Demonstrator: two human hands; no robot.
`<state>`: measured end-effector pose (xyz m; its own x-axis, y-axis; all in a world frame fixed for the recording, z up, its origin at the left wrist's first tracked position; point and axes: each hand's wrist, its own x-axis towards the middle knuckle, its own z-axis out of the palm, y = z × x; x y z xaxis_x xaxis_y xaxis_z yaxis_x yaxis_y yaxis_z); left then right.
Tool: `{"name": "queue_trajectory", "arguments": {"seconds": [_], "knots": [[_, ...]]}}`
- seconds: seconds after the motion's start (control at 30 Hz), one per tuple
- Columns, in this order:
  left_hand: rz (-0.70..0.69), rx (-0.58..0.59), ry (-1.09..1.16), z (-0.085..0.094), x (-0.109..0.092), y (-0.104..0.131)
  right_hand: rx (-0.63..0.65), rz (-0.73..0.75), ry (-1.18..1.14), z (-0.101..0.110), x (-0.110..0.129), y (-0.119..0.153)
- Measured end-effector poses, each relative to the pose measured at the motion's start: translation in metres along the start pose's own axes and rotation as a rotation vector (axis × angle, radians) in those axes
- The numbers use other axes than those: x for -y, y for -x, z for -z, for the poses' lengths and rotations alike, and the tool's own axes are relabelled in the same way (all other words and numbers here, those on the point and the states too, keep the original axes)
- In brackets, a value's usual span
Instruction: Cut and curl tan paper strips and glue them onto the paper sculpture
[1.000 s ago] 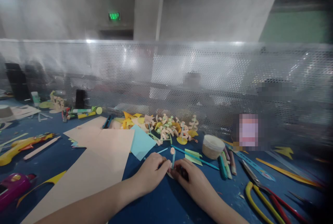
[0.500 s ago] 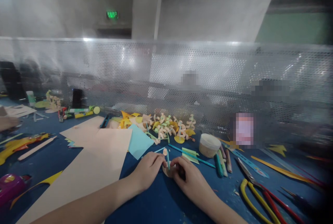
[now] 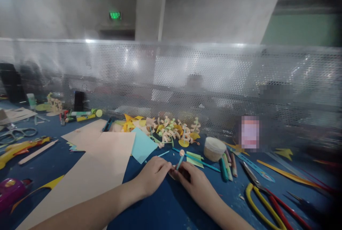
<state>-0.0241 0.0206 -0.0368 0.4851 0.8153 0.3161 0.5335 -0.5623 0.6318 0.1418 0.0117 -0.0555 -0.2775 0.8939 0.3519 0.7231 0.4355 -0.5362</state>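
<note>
Between my hands a small paper piece stands on the blue table: a thin blue strip (image 3: pixel 180 162) with a round peach tip (image 3: pixel 182 152), rising from a peach base (image 3: pixel 173 174) that is partly covered by my fingers. The strip leans to the right. My left hand (image 3: pixel 155 173) has its fingertips pinched at the left edge of the base. My right hand (image 3: pixel 194 181) is curled, with its thumb and index finger at the base and the foot of the strip.
Large peach sheets (image 3: pixel 88 173) and a light blue sheet (image 3: pixel 144 145) lie left. Curled paper pieces (image 3: pixel 168 128) are heaped behind. Right are a round tub (image 3: pixel 214 149), clay-like sticks (image 3: pixel 226 167), scissors (image 3: pixel 253 178) and red-handled pliers (image 3: pixel 283 208). A purple tool (image 3: pixel 12 191) lies far left.
The blue strip has tilted from nearly upright to leaning right, and its peach tip has moved right. At the far left, another person's hand has drawn back, showing grey scissors.
</note>
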Motion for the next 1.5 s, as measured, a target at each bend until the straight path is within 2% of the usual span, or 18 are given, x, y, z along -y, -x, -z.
{"name": "queue_trajectory", "arguments": {"seconds": [0.23, 0.57, 1.5], "knots": [[-0.036, 0.018, -0.013, -0.0004, 0.0012, -0.0008, 0.017, -0.045, -0.008, 0.0009, -0.0064, -0.0019], [-0.019, 0.010, -0.004, 0.0003, 0.0006, 0.0002, 0.034, -0.061, -0.030, 0.0007, -0.0057, -0.0018], [-0.015, -0.008, 0.035, 0.0019, -0.0057, 0.0011, -0.001, -0.032, -0.079, 0.0005, -0.0036, 0.0004]]}}
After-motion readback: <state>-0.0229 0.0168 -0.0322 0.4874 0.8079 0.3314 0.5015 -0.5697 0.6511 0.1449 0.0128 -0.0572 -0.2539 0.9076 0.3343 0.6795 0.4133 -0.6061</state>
